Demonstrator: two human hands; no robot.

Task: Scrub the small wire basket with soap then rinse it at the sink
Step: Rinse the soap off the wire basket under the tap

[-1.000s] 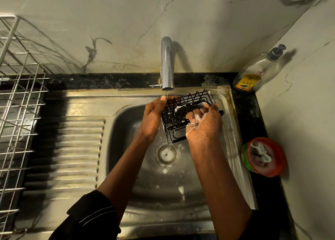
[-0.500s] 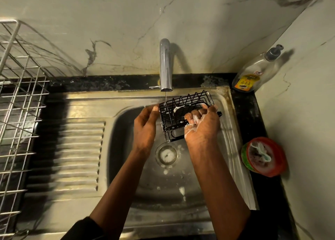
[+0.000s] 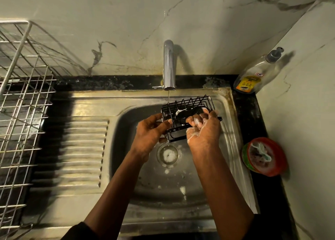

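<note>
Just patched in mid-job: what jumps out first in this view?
The black wire basket is held under the trickling faucet, over the sink: the left hand holds its left edge, the sudsy right hand grips a dark scrub pad inside it. The red tub on the right counter catches the eye next.

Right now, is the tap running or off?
Running, thinly: a narrow stream drops from the tap onto the back left rim of the wire basket, held over the sink.

The left hand point(image 3: 150, 129) slides down, away from the tap point(image 3: 169, 64), and now holds the wire basket point(image 3: 195, 104) at its lower left edge.
</note>
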